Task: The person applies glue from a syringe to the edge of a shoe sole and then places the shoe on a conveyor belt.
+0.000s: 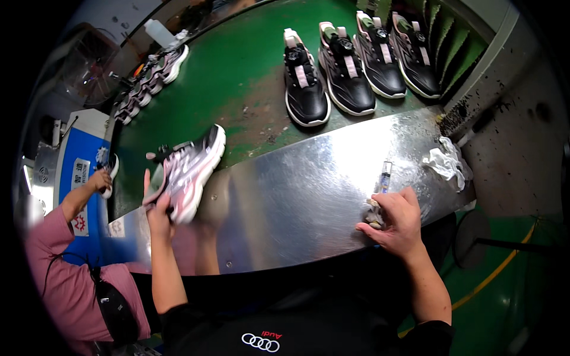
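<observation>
Green-topped and scuffed, the table (249,77) fills the middle of the view, with a shiny metal sheet (285,207) along its near edge. The left hand (159,215) grasps a pink, silver and black sneaker (193,172) near its heel, tilted with the toe up and away, over the left part of the sheet. With the hold at one end only, the toe's weight could twist the shoe loose, and a drop onto bare metal might scuff the upper or the white sole.

At the other side, the right hand (399,221) has thumb and fingers curled about some small items (374,219) beside a slim clear tube (385,175). Those pieces blur together under the fingers, so I cannot tell whether the hand has closed on anything. A poor pinch on the slick sheet could send something small skidding toward the near edge and down to the floor (493,296).

Crumpled white paper (445,161) lies just beyond; a careless sweep could drag it in. Four black shoes (307,98) stand at the back right, where a long reach might knock one. To the left, a co-worker's hand (102,180) holds another shoe, well apart, so a clash seems unlikely.
</observation>
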`<state>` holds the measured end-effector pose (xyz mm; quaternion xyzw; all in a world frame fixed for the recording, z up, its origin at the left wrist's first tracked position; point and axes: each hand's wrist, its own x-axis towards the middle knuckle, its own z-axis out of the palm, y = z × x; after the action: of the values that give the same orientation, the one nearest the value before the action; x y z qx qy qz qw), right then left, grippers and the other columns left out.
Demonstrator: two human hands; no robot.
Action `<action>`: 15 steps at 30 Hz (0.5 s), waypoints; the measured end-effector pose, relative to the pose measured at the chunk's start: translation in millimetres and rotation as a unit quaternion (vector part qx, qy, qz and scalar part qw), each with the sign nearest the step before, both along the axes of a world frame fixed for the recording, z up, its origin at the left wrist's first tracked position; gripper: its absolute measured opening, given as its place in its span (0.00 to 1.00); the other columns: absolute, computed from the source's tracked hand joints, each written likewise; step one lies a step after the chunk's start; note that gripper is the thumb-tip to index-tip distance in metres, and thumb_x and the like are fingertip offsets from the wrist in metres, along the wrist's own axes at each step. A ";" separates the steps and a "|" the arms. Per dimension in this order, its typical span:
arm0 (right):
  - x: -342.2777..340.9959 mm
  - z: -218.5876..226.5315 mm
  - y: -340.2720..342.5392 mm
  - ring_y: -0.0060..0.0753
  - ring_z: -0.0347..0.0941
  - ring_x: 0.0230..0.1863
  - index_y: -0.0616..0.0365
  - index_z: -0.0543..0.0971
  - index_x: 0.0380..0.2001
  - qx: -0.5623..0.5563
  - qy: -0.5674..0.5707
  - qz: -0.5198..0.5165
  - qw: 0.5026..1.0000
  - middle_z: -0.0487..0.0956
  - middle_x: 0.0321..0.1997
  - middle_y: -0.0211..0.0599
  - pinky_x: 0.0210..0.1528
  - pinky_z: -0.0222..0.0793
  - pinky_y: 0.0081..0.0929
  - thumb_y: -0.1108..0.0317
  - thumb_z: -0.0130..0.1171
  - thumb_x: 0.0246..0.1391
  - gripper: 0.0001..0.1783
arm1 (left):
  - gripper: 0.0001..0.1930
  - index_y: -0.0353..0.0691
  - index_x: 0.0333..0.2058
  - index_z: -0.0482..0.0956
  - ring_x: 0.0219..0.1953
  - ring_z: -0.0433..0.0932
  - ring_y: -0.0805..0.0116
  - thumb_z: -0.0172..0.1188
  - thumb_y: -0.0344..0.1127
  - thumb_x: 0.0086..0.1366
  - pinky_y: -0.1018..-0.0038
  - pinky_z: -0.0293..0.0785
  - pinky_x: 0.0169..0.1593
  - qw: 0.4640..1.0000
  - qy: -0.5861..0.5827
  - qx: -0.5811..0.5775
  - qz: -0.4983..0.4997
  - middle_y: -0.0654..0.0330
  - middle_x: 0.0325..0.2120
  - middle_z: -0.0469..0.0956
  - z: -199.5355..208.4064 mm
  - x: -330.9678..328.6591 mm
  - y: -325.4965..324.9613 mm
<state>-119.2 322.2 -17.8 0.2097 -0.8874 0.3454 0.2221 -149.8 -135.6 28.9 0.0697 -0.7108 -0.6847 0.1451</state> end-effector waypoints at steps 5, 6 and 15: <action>4.9 2.1 -3.3 0.35 0.64 0.26 0.56 0.75 0.38 -0.032 -0.015 0.024 0.999 0.75 0.28 0.32 0.30 0.61 0.29 0.57 0.73 0.30 0.28 | 0.47 0.40 0.65 0.41 0.57 0.63 0.60 0.60 0.27 0.49 0.70 0.58 0.59 0.915 0.053 -0.375 -0.138 0.49 0.58 0.58 -3.7 72.3 54.8; 7.1 3.8 -1.1 0.35 0.65 0.27 0.56 0.76 0.37 -0.048 -0.038 0.023 0.998 0.75 0.28 0.32 0.31 0.62 0.28 0.57 0.73 0.30 0.28 | 0.51 0.38 0.65 0.41 0.58 0.61 0.57 0.64 0.28 0.44 0.68 0.55 0.60 0.900 0.044 -0.408 -0.145 0.48 0.59 0.56 -10.7 83.2 62.1; 32.1 4.6 24.9 0.31 0.68 0.32 0.62 0.75 0.40 -0.230 -0.169 -0.044 0.957 0.74 0.31 0.37 0.37 0.65 0.23 0.62 0.73 0.34 0.28 | 0.24 0.36 0.55 0.59 0.45 0.71 0.69 0.52 0.30 0.59 0.77 0.73 0.42 0.993 -0.075 0.057 -0.074 0.57 0.42 0.69 -32.7 -22.6 33.7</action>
<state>-87.1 347.0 -13.2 0.0526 -0.8166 0.5608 0.1262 -172.3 -101.9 -3.8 0.0764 -0.6828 -0.7257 0.0366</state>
